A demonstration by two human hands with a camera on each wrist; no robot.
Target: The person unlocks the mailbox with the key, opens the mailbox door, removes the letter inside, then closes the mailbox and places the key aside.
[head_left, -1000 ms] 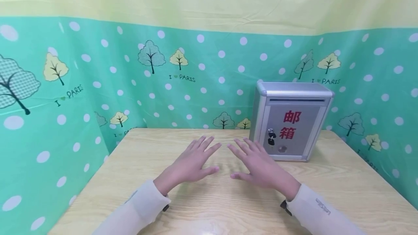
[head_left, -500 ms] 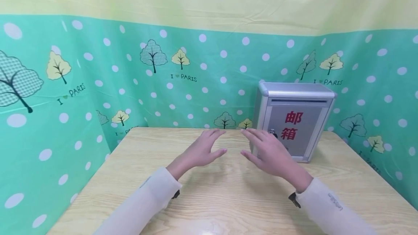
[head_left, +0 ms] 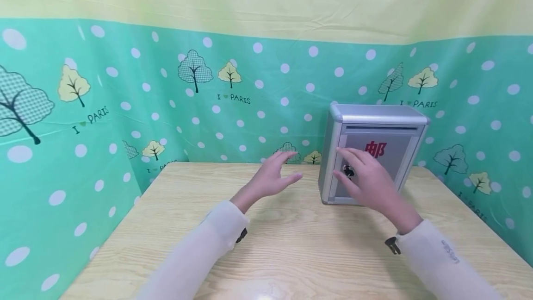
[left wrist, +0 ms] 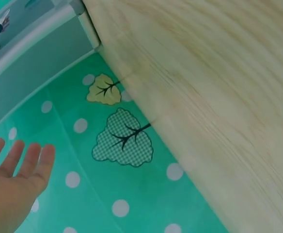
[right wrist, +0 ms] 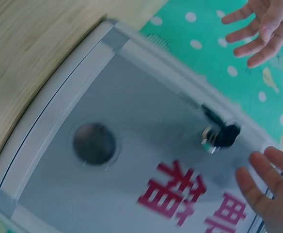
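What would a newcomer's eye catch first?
Probably the silver, red-lettered metal mailbox standing at the right rear of the pale wooden table, with the bare right hand in front of it. Then the green-and-yellow fabric backdrop behind, and the bare left hand over the table.

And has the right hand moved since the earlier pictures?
Yes. In the head view, judged against the grey box, the right hand has moved rightward and upward: earlier mostly left of it, now overlapping its front.

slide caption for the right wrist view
Right hand near a gray box with keys in its lock, left hand beyond.
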